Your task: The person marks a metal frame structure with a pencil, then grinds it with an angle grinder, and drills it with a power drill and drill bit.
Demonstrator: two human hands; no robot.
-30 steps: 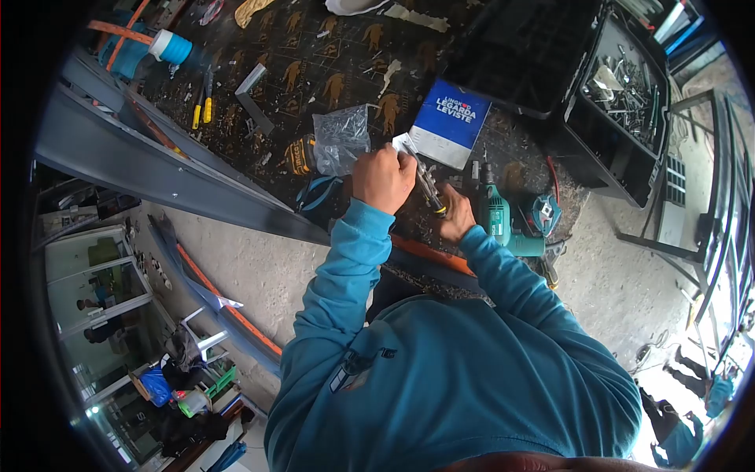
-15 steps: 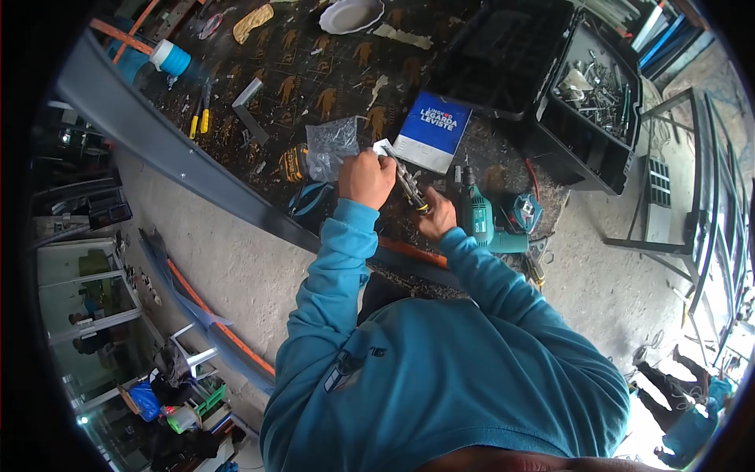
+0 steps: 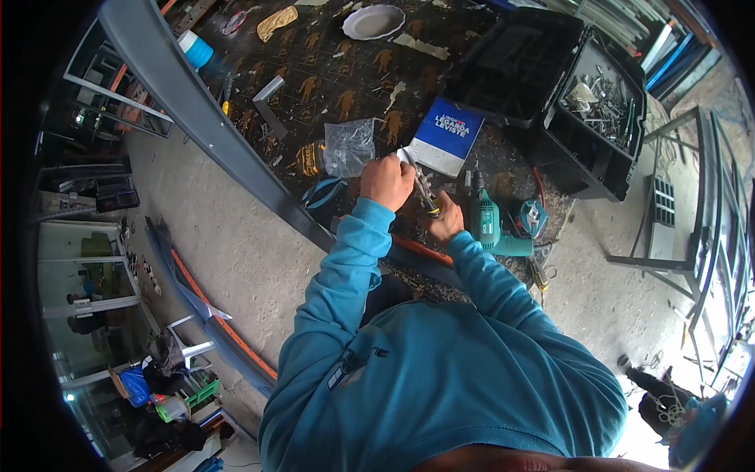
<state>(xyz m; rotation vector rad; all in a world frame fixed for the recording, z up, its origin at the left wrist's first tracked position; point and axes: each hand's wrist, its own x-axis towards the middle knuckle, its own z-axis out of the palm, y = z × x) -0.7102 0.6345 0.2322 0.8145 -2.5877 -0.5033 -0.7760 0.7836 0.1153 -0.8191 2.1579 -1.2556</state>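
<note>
My left hand [image 3: 388,183] is closed in a pinch on a small white piece [image 3: 406,155] at the workbench's near side. Close beside it, my right hand [image 3: 448,219] is wrapped round a silver metal hand tool with a yellow-and-black end [image 3: 425,191]. The tool's far end meets the white piece near my left fingertips, and my fingers hide part of both. A blue and white booklet [image 3: 447,134] lies just beyond my hands. A clear plastic bag [image 3: 349,148] is left of them, and a green power drill [image 3: 487,223] lies to the right.
An open black toolbox [image 3: 586,149] with loose metal hardware stands at the right. A long grey metal profile [image 3: 206,130] crosses the bench's left edge. Farther back are a white plate [image 3: 373,22] and a metal square [image 3: 270,108]. A person [image 3: 692,417] is at lower right.
The view has shifted, so the bench things sit slightly farther right. Both hands keep their hold and stay close together on the tool and white piece.
</note>
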